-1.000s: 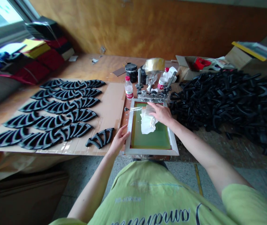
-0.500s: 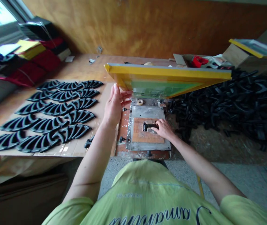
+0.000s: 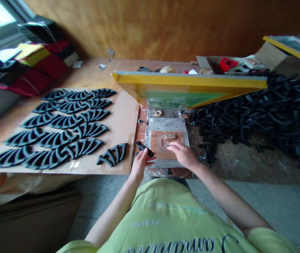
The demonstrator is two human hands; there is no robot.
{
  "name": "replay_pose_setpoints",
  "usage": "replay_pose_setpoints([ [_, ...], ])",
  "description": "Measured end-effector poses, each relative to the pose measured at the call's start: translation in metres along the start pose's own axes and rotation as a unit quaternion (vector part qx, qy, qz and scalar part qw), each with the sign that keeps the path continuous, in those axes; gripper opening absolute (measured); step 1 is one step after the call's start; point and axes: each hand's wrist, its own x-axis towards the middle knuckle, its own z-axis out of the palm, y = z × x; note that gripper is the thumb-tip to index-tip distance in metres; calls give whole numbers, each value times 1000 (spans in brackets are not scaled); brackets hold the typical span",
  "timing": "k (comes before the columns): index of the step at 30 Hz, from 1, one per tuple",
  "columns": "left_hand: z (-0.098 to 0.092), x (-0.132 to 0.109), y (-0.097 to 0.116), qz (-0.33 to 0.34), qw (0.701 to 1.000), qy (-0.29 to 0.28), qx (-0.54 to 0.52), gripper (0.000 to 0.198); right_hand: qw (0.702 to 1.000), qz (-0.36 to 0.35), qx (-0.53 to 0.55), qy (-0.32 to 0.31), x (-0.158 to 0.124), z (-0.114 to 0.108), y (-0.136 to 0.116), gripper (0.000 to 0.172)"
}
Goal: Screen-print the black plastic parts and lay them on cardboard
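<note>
The person wears a yellow-green T-shirt (image 3: 163,196) with loose short sleeves; the left sleeve (image 3: 77,247) shows only in part, and the right sleeve (image 3: 266,239) is fuller in view. Large dark cursive lettering (image 3: 174,245) spans the front, partly cut off. A small greyish line of print (image 3: 146,222) is too blurred to read. The left hand (image 3: 138,165) and right hand (image 3: 183,154) are bare.

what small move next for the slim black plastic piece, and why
Probably lay the black piece on the flat brown cardboard sheet, next to the small group of curved black plastic pieces: the left hand holds it beside the sheet's edge, near that group.
</note>
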Motion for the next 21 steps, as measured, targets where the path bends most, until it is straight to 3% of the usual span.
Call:
replay_pose_setpoints([
  [3,-66,8,1,55,989,129,52,51,990,104,-89,28,-33,-22,79,45],
  [5,-113,9,-6,63,965,235,101,47,981,141,-131,-4,-60,-26,134,46],
  [7,-154,7,-19,38,931,324,162,46,979,144,-139,-45,-88,-21,178,45],
  [9,-184,6,-32,-13,897,374,233,50,980,137,-130,-64,-113,-13,208,44],
  [11,-200,9,-41,-63,874,384,290,52,982,137,-116,-62,-128,-5,226,42],
  [14,-210,19,-42,-100,855,378,341,50,985,137,-91,-50,-134,-1,241,38],
  [18,-216,32,-29,-116,830,363,407,48,988,133,-56,-47,-124,-5,253,33],
  [21,-219,30,-22,-102,823,346,439,49,984,171,-40,-44,-112,-11,251,33],
])
